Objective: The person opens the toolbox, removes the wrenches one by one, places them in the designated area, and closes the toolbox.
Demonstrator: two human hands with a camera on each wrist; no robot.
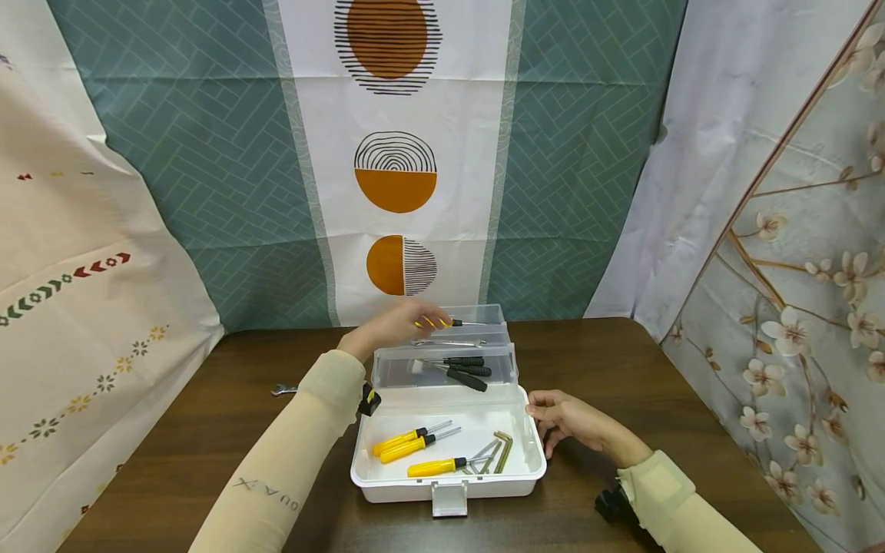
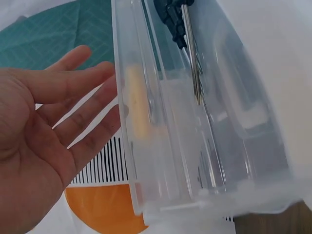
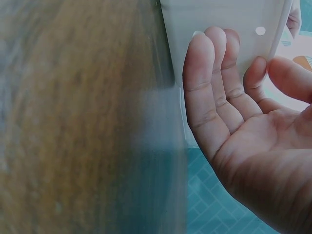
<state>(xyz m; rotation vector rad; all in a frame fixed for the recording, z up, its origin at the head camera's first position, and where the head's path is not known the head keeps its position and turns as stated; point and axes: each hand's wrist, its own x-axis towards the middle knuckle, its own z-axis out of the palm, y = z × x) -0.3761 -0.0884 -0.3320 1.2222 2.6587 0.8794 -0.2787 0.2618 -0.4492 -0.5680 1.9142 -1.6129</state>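
1. The left hand (image 1: 397, 321) is at the back, just beside the topmost clear tray (image 1: 487, 313). Its fingers are spread and nearly straight, well parted from the palm, and clasp nothing.
2. The left fingertips come to the tray's edge; whether they touch the plastic, I cannot tell.
3. A yellow-handled screwdriver (image 1: 457, 322) lies in that tray, right by these fingers, its handle showing through the translucent wall in the left wrist view.
4. The right hand (image 1: 570, 421) is at the right side of the white toolbox (image 1: 397, 493). Its thumb and bent index finger pinch the rim; the other three fingers, only gently curved, lie along the outer wall.
5. The toolbox stands open on the brown table (image 1: 242, 407). Three yellow screwdrivers (image 1: 404, 448) and some hex keys (image 1: 502, 455) lie in its base.
6. On the stepped trays behind are a wrench (image 1: 449, 343) and, lower, black-handled tools (image 1: 466, 381).
7. A second wrench (image 1: 284, 389) lies on the table, left of the toolbox.
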